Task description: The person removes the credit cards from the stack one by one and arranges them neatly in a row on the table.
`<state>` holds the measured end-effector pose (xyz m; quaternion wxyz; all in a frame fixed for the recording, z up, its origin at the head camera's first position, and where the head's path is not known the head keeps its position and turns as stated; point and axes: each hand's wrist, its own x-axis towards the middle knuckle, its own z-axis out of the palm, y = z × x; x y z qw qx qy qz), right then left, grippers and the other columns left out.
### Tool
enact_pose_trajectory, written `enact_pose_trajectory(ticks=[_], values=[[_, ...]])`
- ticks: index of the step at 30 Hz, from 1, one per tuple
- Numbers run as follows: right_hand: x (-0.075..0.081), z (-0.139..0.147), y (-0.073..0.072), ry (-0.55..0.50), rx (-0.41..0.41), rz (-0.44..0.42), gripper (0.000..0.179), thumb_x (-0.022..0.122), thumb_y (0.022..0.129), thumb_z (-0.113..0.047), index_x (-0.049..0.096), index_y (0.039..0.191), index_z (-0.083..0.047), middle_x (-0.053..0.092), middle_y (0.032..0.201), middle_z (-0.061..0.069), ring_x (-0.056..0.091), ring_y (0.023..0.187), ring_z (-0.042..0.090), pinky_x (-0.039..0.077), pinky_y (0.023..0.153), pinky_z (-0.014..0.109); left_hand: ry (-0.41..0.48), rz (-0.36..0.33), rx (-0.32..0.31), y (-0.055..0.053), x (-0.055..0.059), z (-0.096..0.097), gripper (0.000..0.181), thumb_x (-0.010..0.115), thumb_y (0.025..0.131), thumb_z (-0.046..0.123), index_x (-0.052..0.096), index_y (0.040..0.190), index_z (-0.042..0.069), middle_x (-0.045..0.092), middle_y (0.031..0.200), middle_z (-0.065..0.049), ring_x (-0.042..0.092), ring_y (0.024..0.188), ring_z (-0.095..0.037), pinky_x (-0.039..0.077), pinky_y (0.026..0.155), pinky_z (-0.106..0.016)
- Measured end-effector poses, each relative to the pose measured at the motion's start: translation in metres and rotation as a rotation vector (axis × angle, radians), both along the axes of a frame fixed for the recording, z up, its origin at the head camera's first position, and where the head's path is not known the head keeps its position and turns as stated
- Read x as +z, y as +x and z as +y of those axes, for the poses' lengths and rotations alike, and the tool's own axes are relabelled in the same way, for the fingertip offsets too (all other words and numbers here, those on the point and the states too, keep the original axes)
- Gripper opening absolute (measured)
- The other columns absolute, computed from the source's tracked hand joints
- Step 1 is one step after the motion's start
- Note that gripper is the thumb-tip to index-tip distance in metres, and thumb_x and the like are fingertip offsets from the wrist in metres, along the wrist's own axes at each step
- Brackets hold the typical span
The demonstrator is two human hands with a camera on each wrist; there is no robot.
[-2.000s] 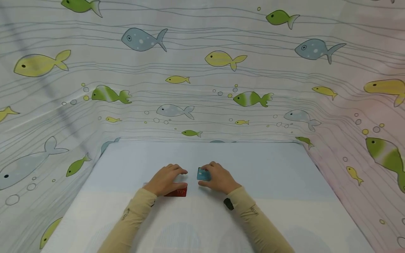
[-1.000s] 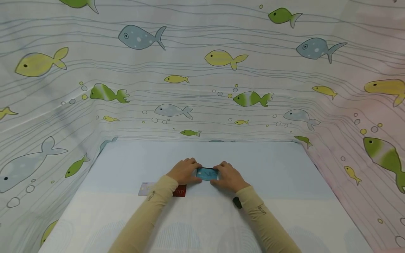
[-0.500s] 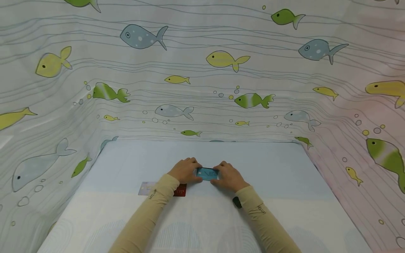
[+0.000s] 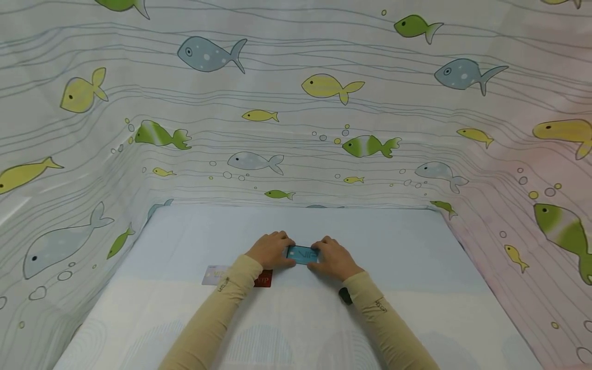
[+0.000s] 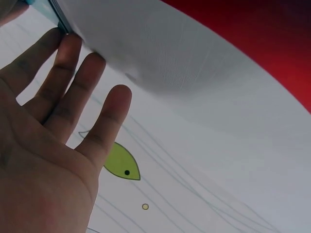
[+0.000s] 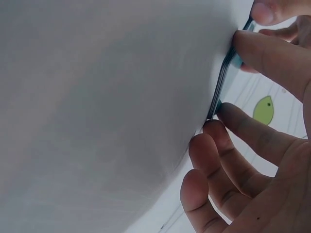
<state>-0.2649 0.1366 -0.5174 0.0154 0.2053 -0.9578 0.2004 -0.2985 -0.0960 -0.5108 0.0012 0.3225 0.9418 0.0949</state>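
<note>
A teal card (image 4: 302,255) marked VIP lies on the table between both hands. In the right wrist view several thin edges in a stack (image 6: 222,80) show under the fingers. My left hand (image 4: 270,251) pinches the left end of the teal card, thumb at the near edge and fingertips at the far edge. At the right end my right hand (image 4: 337,259) grips it the same way. Below the left forearm, a silvery card (image 4: 211,276) and a dark red VIP card (image 4: 264,278) lie flat, partly hidden by the sleeve.
The white and pale blue table (image 4: 393,246) is enclosed by hanging fabric (image 4: 287,141) printed with fish, at the back and both sides. A dark object (image 4: 345,296) sits at the right wrist, partly covered by the sleeve.
From over the red card, my left hand has moved right to the teal card's left end. My right hand has shifted right to its other end. Over the last second both stay still.
</note>
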Motion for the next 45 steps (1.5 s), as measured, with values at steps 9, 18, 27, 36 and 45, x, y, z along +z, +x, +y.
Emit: enact_pose_trajectory(ticks=[9, 18, 27, 36, 45], values=[[-0.002, 0.002, 0.002, 0.0, 0.006, 0.024, 0.053, 0.085, 0.082, -0.039, 0.069, 0.123, -0.009, 0.06, 0.109, 0.008, 0.058, 0.091, 0.019, 0.053, 0.08, 0.04, -0.015, 0.024, 0.003, 0.001, -0.005, 0.001, 0.055, 0.079, 0.086, 0.049, 0.069, 0.127, 0.015, 0.063, 0.118, -0.006, 0.062, 0.103, -0.022, 0.053, 0.086, -0.039], [-0.003, 0.004, 0.003, -0.013, 0.019, 0.051, 0.059, 0.086, 0.081, -0.041, 0.068, 0.127, -0.008, 0.057, 0.108, 0.007, 0.058, 0.087, 0.017, 0.053, 0.078, 0.039, -0.038, 0.028, 0.012, 0.007, 0.0, 0.003, 0.057, 0.078, 0.087, 0.05, 0.068, 0.129, 0.013, 0.063, 0.118, -0.006, 0.063, 0.101, -0.022, 0.053, 0.085, -0.039], [-0.003, 0.005, 0.004, -0.014, 0.019, 0.06, 0.055, 0.086, 0.08, -0.043, 0.07, 0.121, -0.01, 0.057, 0.107, 0.004, 0.059, 0.089, 0.016, 0.054, 0.079, 0.038, -0.039, 0.049, -0.005, 0.008, -0.003, 0.002, 0.058, 0.077, 0.087, 0.05, 0.067, 0.131, 0.013, 0.062, 0.117, -0.006, 0.062, 0.101, -0.022, 0.052, 0.084, -0.039], [0.0, 0.005, 0.003, -0.033, 0.048, 0.047, 0.055, 0.087, 0.079, -0.043, 0.07, 0.123, -0.013, 0.056, 0.111, 0.004, 0.061, 0.095, 0.018, 0.055, 0.082, 0.04, -0.018, 0.035, -0.038, 0.009, -0.001, -0.005, 0.063, 0.078, 0.086, 0.051, 0.065, 0.134, 0.012, 0.062, 0.12, -0.007, 0.061, 0.105, -0.024, 0.051, 0.088, -0.04], [0.007, 0.011, 0.003, -0.085, 0.072, 0.006, 0.054, 0.085, 0.081, -0.045, 0.07, 0.126, -0.019, 0.056, 0.114, 0.002, 0.058, 0.095, 0.014, 0.053, 0.081, 0.038, 0.076, 0.104, -0.087, 0.015, 0.005, -0.01, 0.059, 0.081, 0.084, 0.048, 0.068, 0.128, 0.011, 0.063, 0.116, -0.008, 0.062, 0.099, -0.024, 0.053, 0.084, -0.039]])
